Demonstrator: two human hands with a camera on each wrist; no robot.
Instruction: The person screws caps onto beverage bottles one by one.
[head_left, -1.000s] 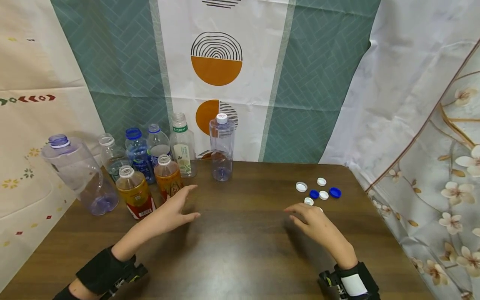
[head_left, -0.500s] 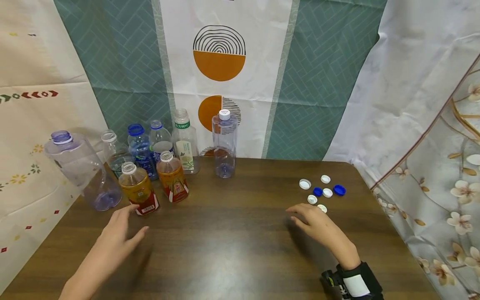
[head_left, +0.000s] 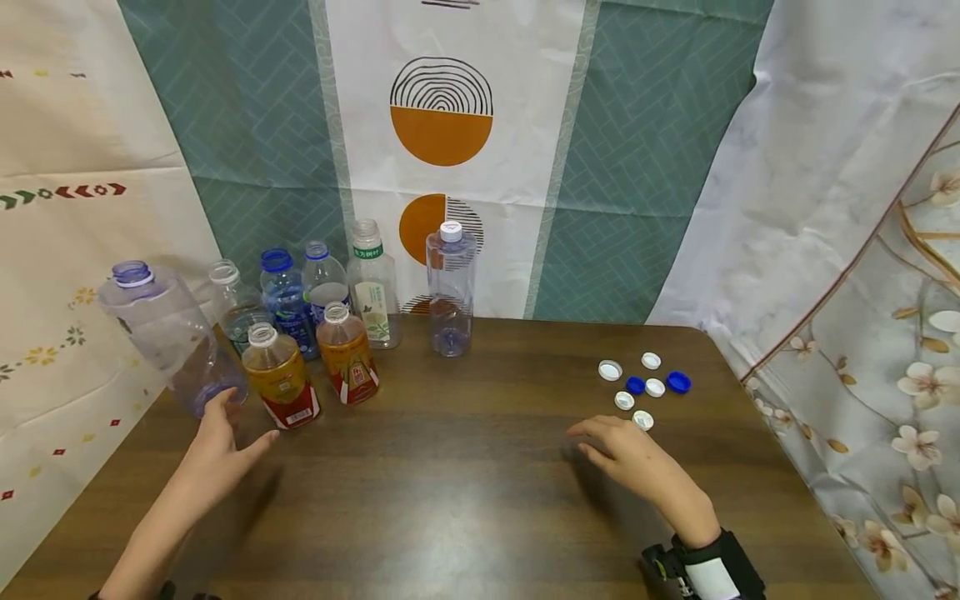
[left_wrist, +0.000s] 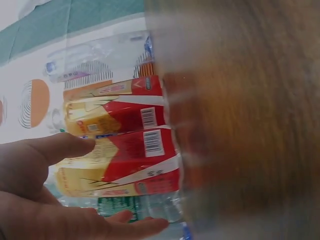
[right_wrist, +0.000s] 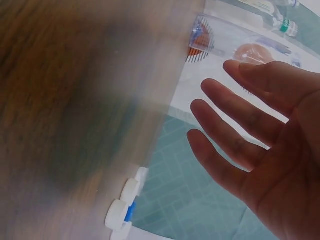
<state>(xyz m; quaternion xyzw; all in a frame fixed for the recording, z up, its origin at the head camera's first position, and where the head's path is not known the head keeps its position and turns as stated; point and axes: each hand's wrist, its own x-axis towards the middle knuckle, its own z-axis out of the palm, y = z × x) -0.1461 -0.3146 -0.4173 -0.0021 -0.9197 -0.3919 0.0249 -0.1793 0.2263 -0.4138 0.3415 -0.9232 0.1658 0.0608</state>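
In the head view my left hand (head_left: 217,458) reaches toward the large clear bottle (head_left: 168,333) at the far left, its fingertips overlapping the bottle's base; contact cannot be made out. Thumb and fingers are spread with nothing between them. Just right of that hand stands an orange-and-red-labelled bottle (head_left: 282,379), and a second such bottle (left_wrist: 117,115) shows beside it in the left wrist view. My right hand (head_left: 633,462) hovers over the table, its fingers loosely bent and holding nothing. The nearest thing to it is a white bottle cap (head_left: 642,420).
Behind stand uncapped bottles: a clear one (head_left: 236,308), a blue-tinted one (head_left: 287,308), a blue-necked one (head_left: 324,279) and a green-collared one (head_left: 375,292). A tall clear bottle (head_left: 451,292) wears a white cap. Several white and blue caps (head_left: 678,382) lie on the table (head_left: 450,500) at right.
My left hand has drawn back from beside the right-hand orange bottle and swung left, past the other orange bottle, to the large clear bottle's base. The right hand has hardly moved.
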